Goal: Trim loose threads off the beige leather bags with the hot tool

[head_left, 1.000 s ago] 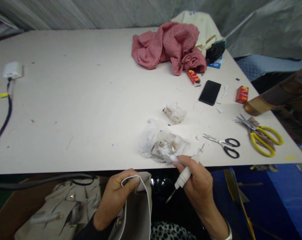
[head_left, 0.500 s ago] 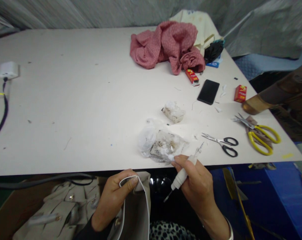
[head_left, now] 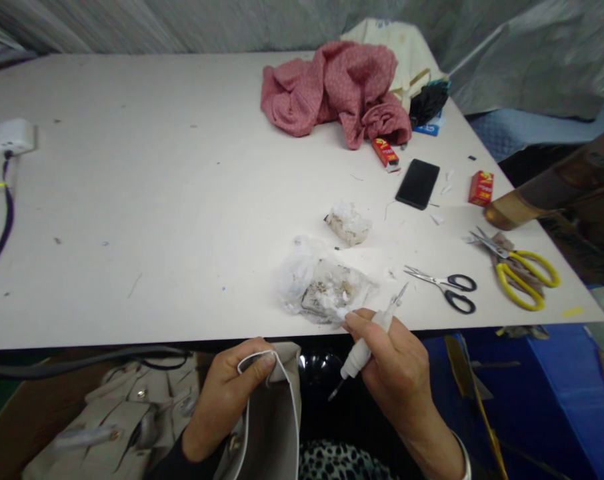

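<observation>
My left hand (head_left: 235, 387) is closed round the rim of a light grey-beige bag (head_left: 275, 420), thumb over the edge; the bag's mouth faces up below the table edge. In my right hand (head_left: 395, 360) lies a tool with a white wrapped handle (head_left: 358, 357) and thin metal tips at both ends. Thumb and forefinger of that hand also pinch a small white wad (head_left: 343, 313). The wad is at the near side of a stained whitish pad (head_left: 332, 290) in crumpled clear plastic (head_left: 295, 273); whether they touch, I cannot tell.
A smaller stained block (head_left: 349, 225) lies behind the pad. To the right are black-handled scissors (head_left: 445, 283), yellow-handled scissors (head_left: 525, 270), a phone (head_left: 418, 183) and a red box (head_left: 481, 187). Pink cloth (head_left: 337, 93) is heaped at the back. More beige bags (head_left: 127, 413) sit lower left.
Almost nothing differs. My right hand has shifted very slightly, with the tool and the white wad still in it. My left hand keeps its hold on the bag.
</observation>
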Available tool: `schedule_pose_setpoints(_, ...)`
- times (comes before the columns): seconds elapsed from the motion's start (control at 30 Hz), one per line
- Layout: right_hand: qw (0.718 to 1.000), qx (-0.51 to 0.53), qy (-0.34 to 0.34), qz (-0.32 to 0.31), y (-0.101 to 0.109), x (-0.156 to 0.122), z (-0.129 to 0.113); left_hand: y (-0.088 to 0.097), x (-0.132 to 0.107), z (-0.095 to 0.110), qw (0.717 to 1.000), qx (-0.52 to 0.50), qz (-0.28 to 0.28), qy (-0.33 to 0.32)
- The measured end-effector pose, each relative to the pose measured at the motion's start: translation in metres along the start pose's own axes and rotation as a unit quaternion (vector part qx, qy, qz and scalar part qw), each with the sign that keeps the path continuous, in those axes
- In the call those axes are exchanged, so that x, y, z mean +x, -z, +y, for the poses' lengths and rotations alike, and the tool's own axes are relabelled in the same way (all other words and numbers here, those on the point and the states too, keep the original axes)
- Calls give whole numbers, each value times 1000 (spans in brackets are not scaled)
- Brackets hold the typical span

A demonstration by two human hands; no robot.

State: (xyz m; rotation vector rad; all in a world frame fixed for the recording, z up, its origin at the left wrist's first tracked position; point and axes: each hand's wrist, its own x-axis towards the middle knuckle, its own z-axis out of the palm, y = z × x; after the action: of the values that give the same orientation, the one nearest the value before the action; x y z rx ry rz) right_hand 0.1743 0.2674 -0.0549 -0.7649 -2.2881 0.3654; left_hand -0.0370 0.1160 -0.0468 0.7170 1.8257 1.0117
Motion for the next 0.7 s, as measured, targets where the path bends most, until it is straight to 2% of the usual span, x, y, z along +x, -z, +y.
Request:
schedule_pose_setpoints(0.37, 998, -48, 34, 2, 4, 10, -4, 2, 0, -1, 1000, -1, -7, -2)
schedule_pose_setpoints(0.6, 999, -30, 20, 14, 3, 7, -1, 1, 1, -1, 1000, -3, -8, -2)
schedule_pose_setpoints(0.7, 1000, 18, -11, 9, 3, 6, 0, 2, 1, -2, 1000, -4, -8, -2)
